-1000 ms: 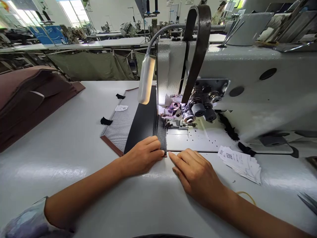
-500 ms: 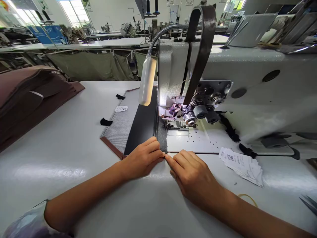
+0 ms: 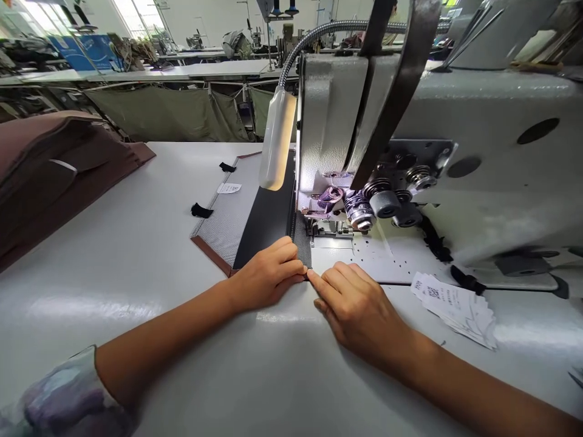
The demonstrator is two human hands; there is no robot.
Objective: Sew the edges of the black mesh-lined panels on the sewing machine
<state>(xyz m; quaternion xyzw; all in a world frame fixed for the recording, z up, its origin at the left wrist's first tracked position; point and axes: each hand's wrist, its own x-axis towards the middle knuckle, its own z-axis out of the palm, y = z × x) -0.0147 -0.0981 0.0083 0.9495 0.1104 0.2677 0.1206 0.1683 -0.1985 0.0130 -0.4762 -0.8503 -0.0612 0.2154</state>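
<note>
A fabric panel (image 3: 221,226) of grey mesh with a black strip (image 3: 264,220) and brown edging lies flat, its right edge running under the presser foot of a sewing machine (image 3: 337,109). My left hand (image 3: 271,273) is closed on the panel's near edge, fingers curled and pressed down by the corner. The index fingertip of my right hand (image 3: 355,300) touches that same corner, its other fingers bent on the tabletop. What lies between the fingertips is mostly hidden. Black tabs (image 3: 201,210) and a white label (image 3: 229,189) sit along the panel's left side.
Brown fabric pieces (image 3: 68,176) are piled at the left. A lamp (image 3: 277,139) hangs beside the machine head. Paper tags (image 3: 455,306) lie right of my right hand, and scissor tips (image 3: 576,379) show at the right edge. Other worktables stand behind.
The view has shifted slightly, so the machine appears larger and farther right. Both hands keep the same grip at the panel's corner, and the panel shows no clear movement under the foot.
</note>
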